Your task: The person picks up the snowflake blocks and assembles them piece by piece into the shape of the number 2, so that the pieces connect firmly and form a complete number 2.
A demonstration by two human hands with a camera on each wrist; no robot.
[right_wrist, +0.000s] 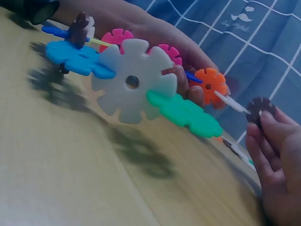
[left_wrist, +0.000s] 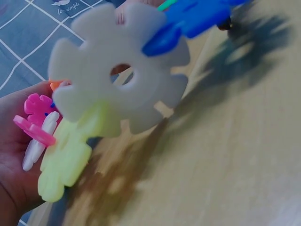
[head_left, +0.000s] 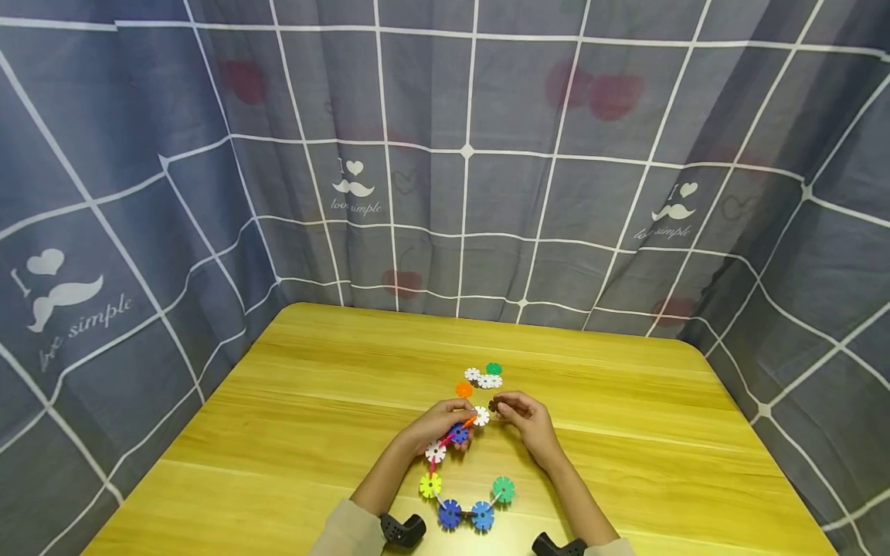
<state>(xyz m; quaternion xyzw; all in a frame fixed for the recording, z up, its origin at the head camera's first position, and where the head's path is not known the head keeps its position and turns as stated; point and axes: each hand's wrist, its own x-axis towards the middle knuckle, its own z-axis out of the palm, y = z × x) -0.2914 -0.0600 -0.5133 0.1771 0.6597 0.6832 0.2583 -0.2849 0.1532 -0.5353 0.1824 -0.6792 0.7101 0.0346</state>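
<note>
My left hand [head_left: 439, 423] grips a curved chain of notched plastic snowflake discs near its upper end, around an orange disc [right_wrist: 210, 80] and a blue disc [head_left: 459, 433]. A white disc [head_left: 480, 416] forms the chain's tip. Between thumb and fingers, my right hand [head_left: 530, 423] pinches a dark brown snowflake disc [right_wrist: 258, 107]. In the right wrist view its edge meets the white tip disc; whether they are slotted together I cannot tell. Lower down, the chain curves through a yellow disc [head_left: 430, 485] and blue discs to a green disc [head_left: 504, 489] at its other end.
Beyond the hands, loose discs lie on the wooden table [head_left: 334, 371]: an orange disc [head_left: 464, 390], a green disc [head_left: 494, 368] and several white discs [head_left: 490, 381]. A grey checked curtain [head_left: 431, 185] surrounds the table's back and sides.
</note>
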